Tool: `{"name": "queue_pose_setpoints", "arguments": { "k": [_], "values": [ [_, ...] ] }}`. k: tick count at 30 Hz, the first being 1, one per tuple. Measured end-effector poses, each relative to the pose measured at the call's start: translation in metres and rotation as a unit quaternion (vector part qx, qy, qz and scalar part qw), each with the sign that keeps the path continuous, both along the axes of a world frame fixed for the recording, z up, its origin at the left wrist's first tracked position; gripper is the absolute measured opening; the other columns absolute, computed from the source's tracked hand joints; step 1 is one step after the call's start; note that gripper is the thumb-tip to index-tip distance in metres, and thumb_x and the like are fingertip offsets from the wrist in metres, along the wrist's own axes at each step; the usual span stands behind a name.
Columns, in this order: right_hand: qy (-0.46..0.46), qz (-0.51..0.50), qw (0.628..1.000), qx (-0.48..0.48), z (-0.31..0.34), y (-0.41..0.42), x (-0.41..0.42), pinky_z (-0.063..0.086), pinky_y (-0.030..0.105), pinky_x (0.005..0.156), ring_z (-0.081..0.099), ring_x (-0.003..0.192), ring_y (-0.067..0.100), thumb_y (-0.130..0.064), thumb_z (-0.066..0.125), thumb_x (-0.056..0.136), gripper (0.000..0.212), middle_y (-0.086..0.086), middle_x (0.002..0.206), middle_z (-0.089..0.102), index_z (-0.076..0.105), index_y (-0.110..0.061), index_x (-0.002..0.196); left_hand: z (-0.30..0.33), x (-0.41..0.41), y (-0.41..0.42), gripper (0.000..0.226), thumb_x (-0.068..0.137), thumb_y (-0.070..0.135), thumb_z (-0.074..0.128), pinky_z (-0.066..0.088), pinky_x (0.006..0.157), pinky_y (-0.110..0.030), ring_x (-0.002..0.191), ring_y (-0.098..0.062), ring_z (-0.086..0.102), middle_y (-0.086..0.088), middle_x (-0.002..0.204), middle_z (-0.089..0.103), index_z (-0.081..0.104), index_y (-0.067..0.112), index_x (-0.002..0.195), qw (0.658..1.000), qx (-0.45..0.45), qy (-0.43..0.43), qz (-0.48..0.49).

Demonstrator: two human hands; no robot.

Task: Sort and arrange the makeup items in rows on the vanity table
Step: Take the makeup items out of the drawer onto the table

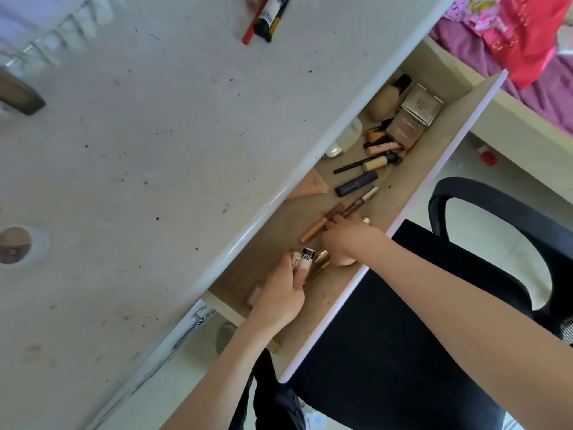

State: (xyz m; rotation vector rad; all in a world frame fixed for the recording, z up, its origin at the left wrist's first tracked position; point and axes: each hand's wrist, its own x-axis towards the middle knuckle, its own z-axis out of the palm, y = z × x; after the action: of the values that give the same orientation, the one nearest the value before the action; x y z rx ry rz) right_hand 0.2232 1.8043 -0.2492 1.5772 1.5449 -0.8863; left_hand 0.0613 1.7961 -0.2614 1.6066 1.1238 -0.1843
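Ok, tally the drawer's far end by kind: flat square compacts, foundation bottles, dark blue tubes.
Square compacts: 2
Foundation bottle: 1
Dark blue tube: 1
Total: 4

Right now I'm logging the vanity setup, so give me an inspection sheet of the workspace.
Surface: white vanity top, speckled with marks.
Job's things: makeup loose in the open drawer: foundation bottle, compacts, dark tube, pencils.
Clutter: tube and red pencil on the top's far edge.
Hands: left hand holds a small pale bottle; right hand is down among the brown pencils, grasp hidden.
Cables: nothing seen.
Surroundings: black chair, pink bedding.
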Motion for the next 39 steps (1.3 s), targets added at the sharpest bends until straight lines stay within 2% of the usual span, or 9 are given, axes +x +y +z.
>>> {"name": "queue_pose_setpoints", "arguments": {
  "k": [3, 8, 14, 18, 21, 24, 28, 33, 39],
  "values": [
    [0.015, -0.023, 0.999, 0.019, 0.011, -0.002, -0.004, 0.027, 0.042, 0.107, 0.039, 0.124, 0.028, -0.012, 0.046, 0.091, 0.039, 0.011, 0.136, 0.044, 0.048, -0.009, 0.130, 0.013, 0.001, 0.005, 0.006, 0.098, 0.029, 0.036, 0.035, 0.059, -0.017, 0.075, -0.004, 0.049, 0.008, 0.088, 0.048, 0.037, 0.025, 0.102, 1.000, 0.016, -0.002, -0.013],
    [0.073, -0.122, 0.983, 0.119, 0.045, -0.008, 0.001, 0.029, 0.024, 0.047, 0.039, 0.057, 0.013, -0.010, 0.046, 0.090, 0.022, 0.001, 0.069, 0.041, 0.050, -0.004, 0.111, 0.045, 0.004, 0.020, 0.006, 0.099, 0.029, 0.035, 0.038, 0.050, -0.005, 0.072, -0.005, 0.051, 0.011, 0.083, 0.047, 0.037, 0.025, 0.103, 0.999, 0.037, -0.031, -0.019],
    [0.170, -0.281, 0.929, 0.172, 0.081, -0.023, 0.005, 0.041, 0.032, 0.066, 0.055, 0.080, 0.022, -0.014, 0.046, 0.093, 0.007, 0.007, 0.090, 0.058, 0.052, -0.010, 0.095, 0.098, 0.002, 0.044, 0.017, 0.099, 0.018, 0.037, 0.048, 0.066, -0.024, 0.073, -0.009, 0.056, 0.001, 0.087, 0.055, 0.046, 0.027, 0.087, 0.981, -0.049, -0.159, 0.103],
    [0.318, -0.464, 0.803, 0.197, 0.105, -0.031, 0.003, 0.046, 0.030, 0.072, 0.056, 0.065, 0.011, -0.018, 0.053, 0.092, 0.012, 0.003, 0.073, 0.059, 0.056, -0.007, 0.088, 0.124, -0.009, 0.064, 0.016, 0.099, 0.013, 0.036, 0.055, 0.062, -0.026, 0.072, -0.013, 0.066, -0.003, 0.087, 0.058, 0.051, 0.009, 0.102, 0.943, -0.137, -0.241, 0.183],
    [0.403, -0.609, 0.642, 0.233, 0.113, -0.023, -0.013, 0.050, 0.031, 0.071, 0.059, 0.064, 0.015, -0.011, 0.053, 0.091, 0.007, 0.005, 0.070, 0.061, 0.057, -0.011, 0.085, 0.135, -0.017, 0.083, 0.016, 0.100, 0.011, 0.035, 0.058, 0.062, -0.031, 0.069, -0.021, 0.065, -0.007, 0.087, 0.055, 0.048, 0.002, 0.102, 0.918, -0.188, -0.265, 0.229],
    [0.486, -0.719, 0.446, 0.218, 0.114, -0.002, -0.028, 0.050, 0.030, 0.062, 0.056, 0.059, 0.017, -0.001, 0.045, 0.093, 0.009, 0.007, 0.072, 0.059, 0.052, -0.006, 0.092, 0.140, -0.024, 0.105, 0.014, 0.099, 0.012, 0.039, 0.059, 0.064, -0.032, 0.068, -0.020, 0.064, -0.011, 0.089, 0.051, 0.047, 0.001, 0.105, 0.932, -0.185, -0.225, 0.216],
    [0.499, -0.774, 0.323, 0.218, 0.112, 0.033, -0.032, 0.050, 0.031, 0.059, 0.057, 0.059, 0.018, 0.001, 0.044, 0.094, 0.011, 0.009, 0.074, 0.057, 0.051, -0.005, 0.100, 0.138, -0.022, 0.135, 0.014, 0.096, 0.007, 0.044, 0.055, 0.066, -0.032, 0.068, -0.019, 0.060, -0.010, 0.086, 0.050, 0.049, 0.001, 0.108, 0.959, -0.143, -0.162, 0.180],
    [0.441, -0.810, 0.288, 0.257, 0.108, 0.076, -0.010, 0.054, 0.033, 0.060, 0.061, 0.060, 0.020, 0.003, 0.047, 0.092, 0.010, 0.010, 0.068, 0.058, 0.054, -0.004, 0.088, 0.136, 0.012, 0.169, 0.007, 0.092, 0.004, 0.049, 0.055, 0.057, -0.022, 0.066, -0.017, 0.062, -0.010, 0.080, 0.054, 0.055, 0.000, 0.094, 0.981, -0.051, -0.138, 0.125],
    [0.376, -0.794, 0.376, 0.294, 0.106, 0.135, 0.041, 0.057, 0.036, 0.067, 0.060, 0.062, 0.023, 0.006, 0.046, 0.090, 0.009, 0.013, 0.072, 0.057, 0.053, 0.000, 0.088, 0.127, 0.087, 0.213, 0.012, 0.087, 0.004, 0.057, 0.058, 0.065, -0.029, 0.064, -0.020, 0.062, -0.013, 0.078, 0.059, 0.059, 0.003, 0.076, 0.986, 0.042, -0.103, 0.128]
  ]
}}
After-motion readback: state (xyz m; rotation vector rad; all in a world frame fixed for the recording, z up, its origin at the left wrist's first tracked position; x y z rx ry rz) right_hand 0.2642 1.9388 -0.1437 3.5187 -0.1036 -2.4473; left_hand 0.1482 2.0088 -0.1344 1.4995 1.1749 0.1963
